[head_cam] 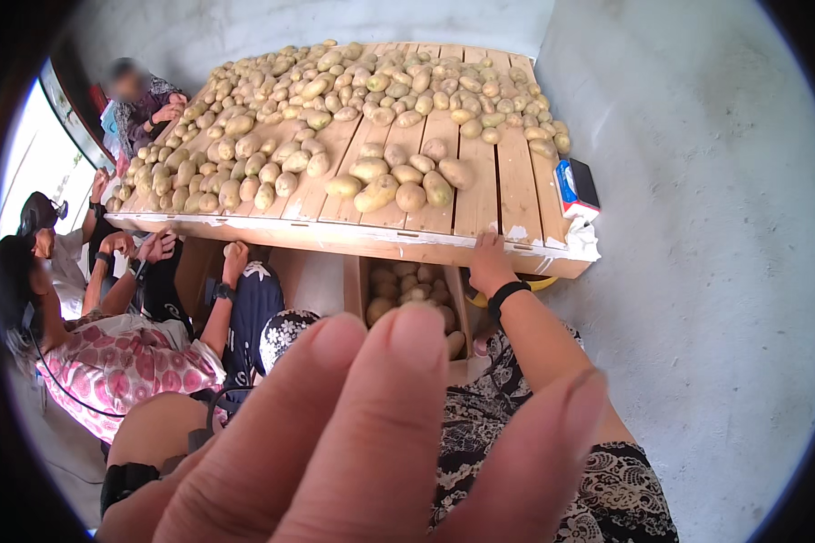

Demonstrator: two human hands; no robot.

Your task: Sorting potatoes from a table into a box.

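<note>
Close before the camera, my left hand (353,434) is raised with its fingers apart and nothing between them. My right hand (492,263), with a black band at the wrist, rests on the front edge of a slatted wooden table (475,203); its fingertips lie on the top and its palm side is hidden. A small group of potatoes (411,197) lies on the slats left of and beyond that hand. Many more potatoes (339,88) spread over the back and left of the table. Below the edge, a cardboard box (355,285) holds potatoes.
A tissue pack (567,186) with a dark phone-like object against it stands at the table's right end, by crumpled white tissue (582,235). Two people sit at the left, one holding a potato (231,250); another sits beyond the far left corner. A yellow container rim (542,284) shows underneath.
</note>
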